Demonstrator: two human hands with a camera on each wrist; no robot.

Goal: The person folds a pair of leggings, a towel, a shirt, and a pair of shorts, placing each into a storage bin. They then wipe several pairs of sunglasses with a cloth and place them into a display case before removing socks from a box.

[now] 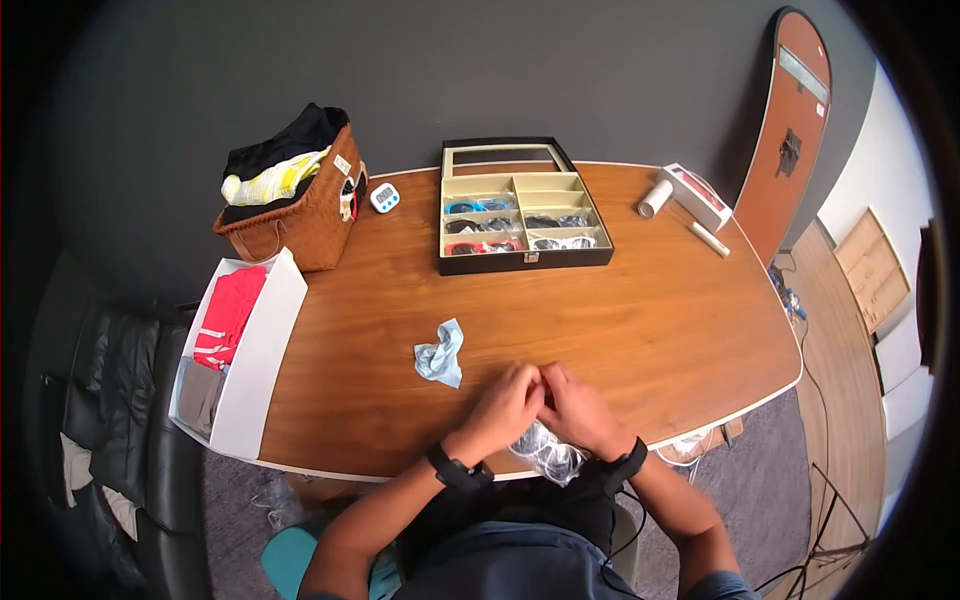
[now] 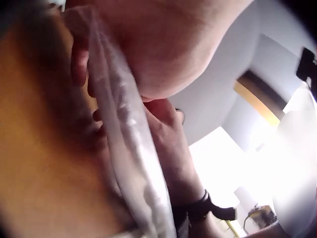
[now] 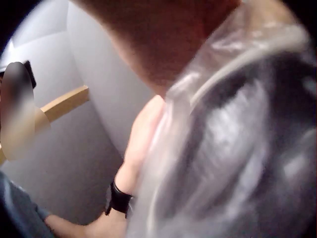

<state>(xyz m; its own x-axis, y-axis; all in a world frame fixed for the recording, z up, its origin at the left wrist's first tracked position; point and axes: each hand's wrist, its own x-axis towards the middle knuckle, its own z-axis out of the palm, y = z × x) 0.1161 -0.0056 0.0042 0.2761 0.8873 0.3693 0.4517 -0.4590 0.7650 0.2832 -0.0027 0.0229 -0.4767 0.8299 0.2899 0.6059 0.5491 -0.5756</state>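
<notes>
Sunglasses with a white frame, in a clear plastic bag [image 1: 555, 462], hang at the table's near edge below both hands. My left hand [image 1: 500, 408] and right hand [image 1: 584, 412] meet at the bag's upper end, fingers curled and pinching it; the fingertips are mostly hidden in the head view. The crinkled plastic [image 2: 130, 134] stretches down past the palm in the left wrist view. A dark lens [image 3: 233, 134] shows through it in the right wrist view. Left of the hands lies a crumpled light-blue cloth [image 1: 440, 354].
An opened display case [image 1: 485, 265] with several bagged sunglasses stands at the back. To the left are a brown basket [image 1: 325, 225] of clothes, a white box [image 1: 270, 350] and a timer [image 1: 384, 198]. A white roll [image 1: 655, 199] and a small box [image 1: 700, 198] lie at the right.
</notes>
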